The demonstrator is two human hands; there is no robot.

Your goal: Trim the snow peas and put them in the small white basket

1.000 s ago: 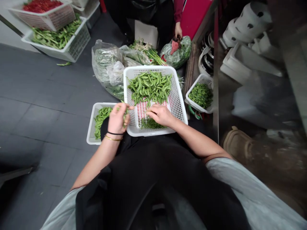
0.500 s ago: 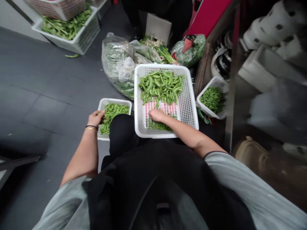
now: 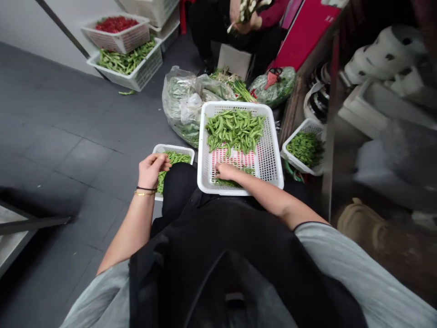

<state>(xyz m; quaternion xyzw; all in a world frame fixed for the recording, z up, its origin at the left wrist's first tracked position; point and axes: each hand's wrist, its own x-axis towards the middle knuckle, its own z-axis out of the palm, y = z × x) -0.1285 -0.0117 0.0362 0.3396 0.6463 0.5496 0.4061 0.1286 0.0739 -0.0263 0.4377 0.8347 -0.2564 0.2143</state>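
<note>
On my lap rests a large white plastic basket [image 3: 278, 150], with a heap of green pea pods [image 3: 235, 130] at its far side. A smaller pile of thin green scraps [image 3: 227, 183] lies near its front edge. My right hand [image 3: 226, 171] is inside this basket at the scraps, fingers curled downward; whatever they grip is hidden. Beside my left knee stands a small white basket [image 3: 172, 148] of pea pods [image 3: 178, 158]. Above its left side is my left hand [image 3: 153, 169], thumb and fingers pinched together; anything between them is too small to make out.
Plastic bags of greens [image 3: 182, 98] and scallions [image 3: 242, 90] lie beyond the large basket. A basket of leafy greens [image 3: 305, 149] stands at right. Stacked baskets [image 3: 136, 75] hold green pods and red peppers. Opposite, a seated person's hands [image 3: 251, 23] hold a white-stemmed bunch.
My left hand has risen from the small basket's edge and moved right, fingers now pinched. My right hand stays at the scraps. The view has tilted up, showing the other person's hands.
</note>
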